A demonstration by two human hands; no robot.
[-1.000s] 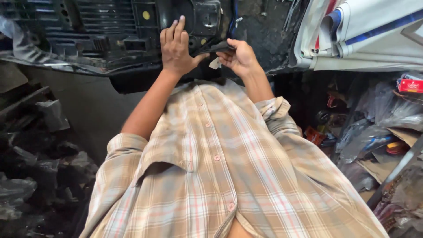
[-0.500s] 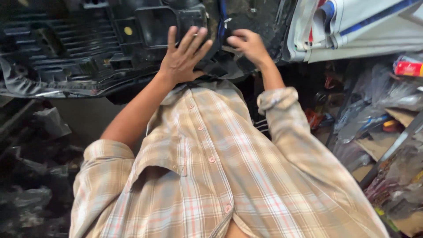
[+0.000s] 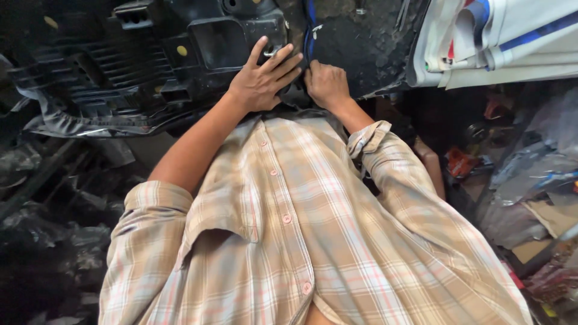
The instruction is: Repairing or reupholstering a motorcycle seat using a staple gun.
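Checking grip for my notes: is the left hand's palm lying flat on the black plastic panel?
Yes, the left hand lies open, its fingers spread, on the black plastic panel.

Black plastic panel (image 3: 180, 54), beige plaid shirt (image 3: 313, 241)

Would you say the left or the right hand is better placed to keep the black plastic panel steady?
Probably the left hand: it lies flat, fingers spread, on the black plastic panel. The right hand is curled at the panel's edge beside a blue strip, so it looks busy there.
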